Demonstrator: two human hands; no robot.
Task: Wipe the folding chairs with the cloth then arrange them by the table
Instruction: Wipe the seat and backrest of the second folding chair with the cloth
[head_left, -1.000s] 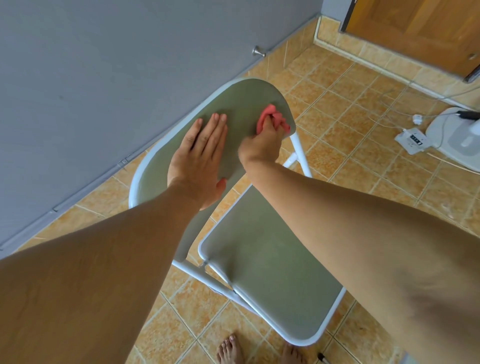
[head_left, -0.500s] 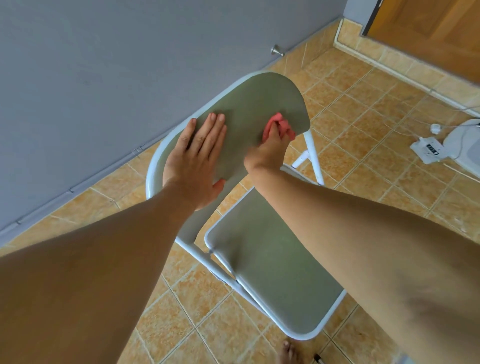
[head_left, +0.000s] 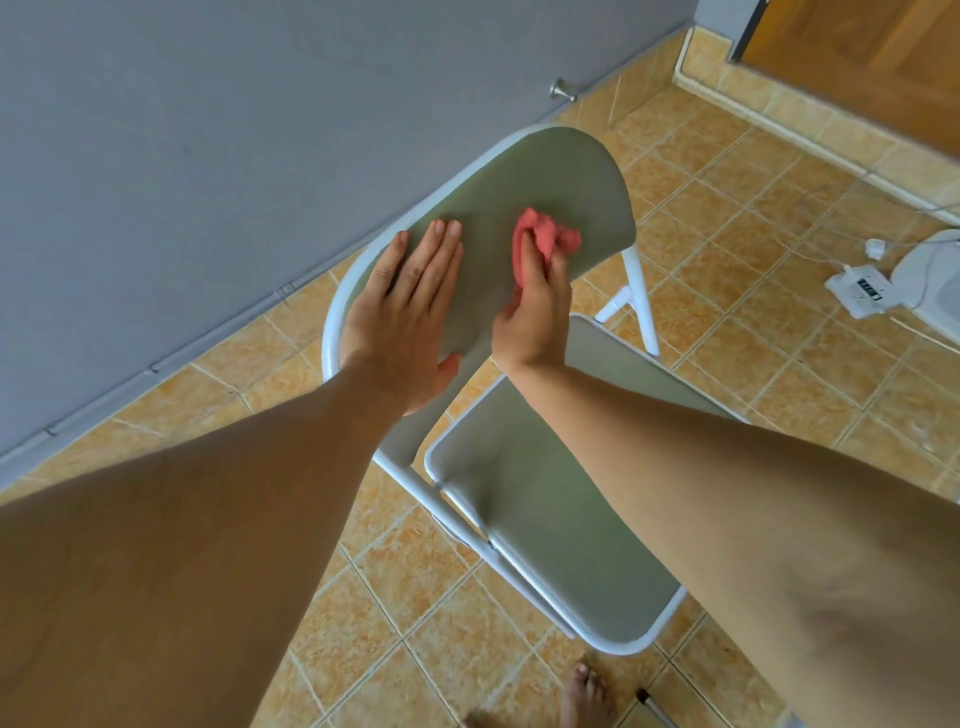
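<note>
The cloth (head_left: 543, 244) is a small pink rag, soft and bunched, pressed against the green backrest (head_left: 545, 187) of the folding chair (head_left: 561, 525), which stands open on the tiled floor (head_left: 779, 312) near the grey wall (head_left: 208, 130). The right hand (head_left: 532, 312) has its fingers closed over the rag; the left hand (head_left: 405, 306) lies flat and spread on the backrest, holding nothing. The rag should crumple freely and needs only a loose grip. The chair looks light, stiff and smooth — probably best lifted by its white tube frame (head_left: 332, 332), away from the hinges. No table is in view.
</note>
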